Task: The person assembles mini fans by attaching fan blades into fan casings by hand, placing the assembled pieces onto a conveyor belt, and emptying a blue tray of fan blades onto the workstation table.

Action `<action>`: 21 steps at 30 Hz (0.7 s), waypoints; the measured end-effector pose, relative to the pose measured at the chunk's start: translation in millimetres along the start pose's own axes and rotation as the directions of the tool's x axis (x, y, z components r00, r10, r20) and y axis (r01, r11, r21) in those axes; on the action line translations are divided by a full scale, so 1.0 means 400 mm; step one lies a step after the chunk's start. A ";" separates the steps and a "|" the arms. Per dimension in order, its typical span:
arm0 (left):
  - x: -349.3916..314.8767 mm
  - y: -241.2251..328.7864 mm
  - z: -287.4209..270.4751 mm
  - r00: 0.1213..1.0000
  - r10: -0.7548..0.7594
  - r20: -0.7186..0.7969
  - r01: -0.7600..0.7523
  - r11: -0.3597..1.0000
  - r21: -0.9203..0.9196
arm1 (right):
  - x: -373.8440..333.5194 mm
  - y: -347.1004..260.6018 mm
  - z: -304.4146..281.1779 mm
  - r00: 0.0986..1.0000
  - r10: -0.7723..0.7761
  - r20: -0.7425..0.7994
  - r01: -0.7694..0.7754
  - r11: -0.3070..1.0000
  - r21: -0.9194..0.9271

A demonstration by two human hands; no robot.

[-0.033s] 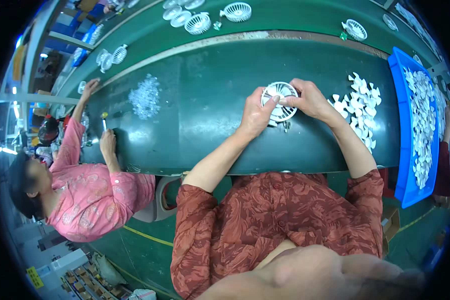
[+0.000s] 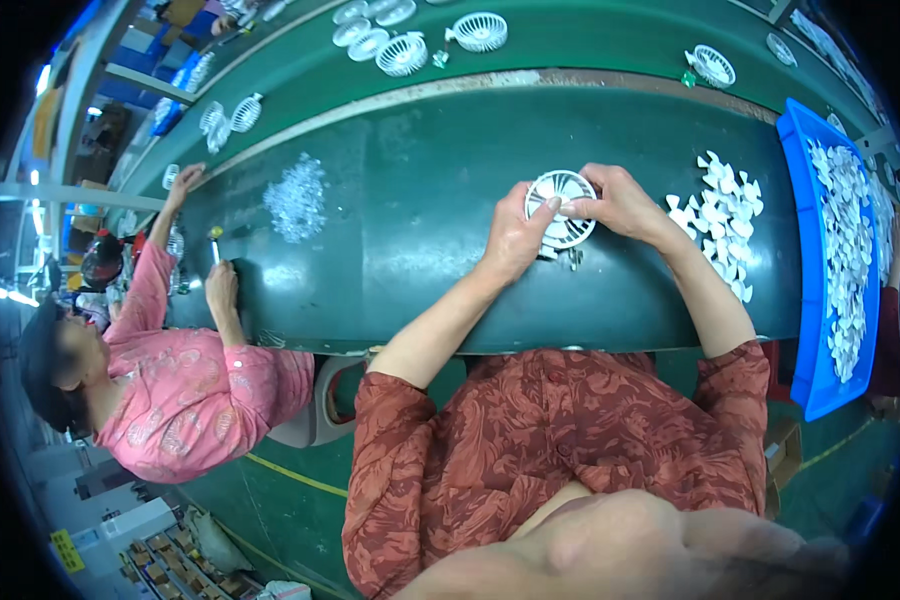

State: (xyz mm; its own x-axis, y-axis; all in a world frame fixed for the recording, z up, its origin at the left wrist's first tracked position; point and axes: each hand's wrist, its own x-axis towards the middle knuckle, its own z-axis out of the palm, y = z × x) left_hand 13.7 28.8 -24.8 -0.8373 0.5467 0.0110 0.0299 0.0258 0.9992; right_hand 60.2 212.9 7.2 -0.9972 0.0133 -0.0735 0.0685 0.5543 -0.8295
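Observation:
Both hands hold a round white fan housing (image 2: 573, 233) with a slotted grille, just above the green work surface. My left hand (image 2: 511, 228) is closed around its left rim, and my right hand (image 2: 625, 205) grips the right rim. Both thumbs press near the centre, where white blade-like shapes show inside the ring. Below the housing hang small parts that I cannot make out clearly. To the right of my right hand lies a loose pile of white three-bladed fan blades (image 2: 725, 215).
A blue tray (image 2: 792, 250) heaped with fan blades stands at the right. Small clear parts (image 2: 296, 198) lie in a pile at left. Beyond a ledge, the green belt (image 2: 590, 50) carries fan housings (image 2: 480, 33). A co-worker in pink (image 2: 195, 400) sits at left, holding a tool.
The whole view has shifted very slightly. My hands keep the same grip on the fan housing, with the thumbs still near its centre.

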 end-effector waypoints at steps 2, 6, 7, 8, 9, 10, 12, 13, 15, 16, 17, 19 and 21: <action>-0.001 0.011 0.007 0.995 -0.100 -0.030 0.097 0.991 -0.092 | 0.037 0.020 -0.009 0.996 0.011 0.087 -0.014 0.999 0.035; 0.012 0.068 -0.001 0.991 -0.119 -0.068 0.100 0.966 -0.239 | 0.091 0.028 -0.105 0.957 0.213 -0.196 -0.164 0.957 0.240; 0.024 0.072 -0.015 0.997 -0.072 -0.041 0.065 0.987 -0.147 | 0.103 0.072 -0.132 0.933 0.209 -0.293 -0.065 0.898 0.435; 0.040 0.073 -0.042 0.999 -0.029 -0.019 0.028 0.998 -0.052 | 0.105 0.071 -0.143 0.873 0.288 -0.393 -0.017 0.825 0.566; 0.060 0.072 -0.071 1.000 0.001 -0.024 -0.001 1.000 0.011 | 0.098 0.071 -0.150 0.797 0.380 -0.469 0.049 0.734 0.677; 0.088 0.075 -0.108 0.998 0.042 -0.041 -0.035 0.987 0.156 | 0.083 0.088 -0.141 0.793 0.373 -0.482 0.083 0.718 0.691; 0.154 0.098 -0.171 0.986 0.127 -0.106 -0.061 0.875 0.480 | 0.030 0.075 -0.085 0.877 0.288 -0.384 -0.003 0.803 0.596; 0.198 0.098 -0.198 0.966 0.228 -0.123 -0.102 0.771 0.628 | -0.001 0.077 -0.031 0.901 0.238 -0.363 -0.009 0.846 0.533; 0.303 0.066 -0.257 0.863 0.504 -0.041 -0.211 0.433 0.876 | -0.051 0.106 0.078 0.940 -0.030 -0.341 0.144 0.938 0.314; 0.354 0.048 -0.292 0.844 0.536 0.008 -0.203 0.307 0.930 | -0.077 0.063 0.113 0.937 -0.053 -0.345 0.132 0.969 0.209; 0.401 0.029 -0.320 0.825 0.561 0.063 -0.192 0.175 0.966 | -0.093 0.041 0.139 0.927 -0.127 -0.352 0.176 0.978 0.109; 0.470 0.014 -0.323 0.824 0.556 0.111 -0.205 0.109 0.973 | -0.093 0.037 0.153 0.827 -0.407 -0.388 0.374 0.913 -0.161; 0.528 -0.006 -0.318 0.894 0.408 0.184 -0.158 -0.098 0.983 | -0.089 0.027 0.148 0.821 -0.447 -0.356 0.416 0.894 -0.165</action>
State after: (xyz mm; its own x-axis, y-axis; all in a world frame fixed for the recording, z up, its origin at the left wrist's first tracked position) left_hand -232.8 37.8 -20.0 -0.6359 0.6536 0.4104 0.6655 0.7337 -0.1373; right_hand 98.1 169.1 -32.2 -0.8595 0.0596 0.5077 -0.3580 0.6387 -0.6811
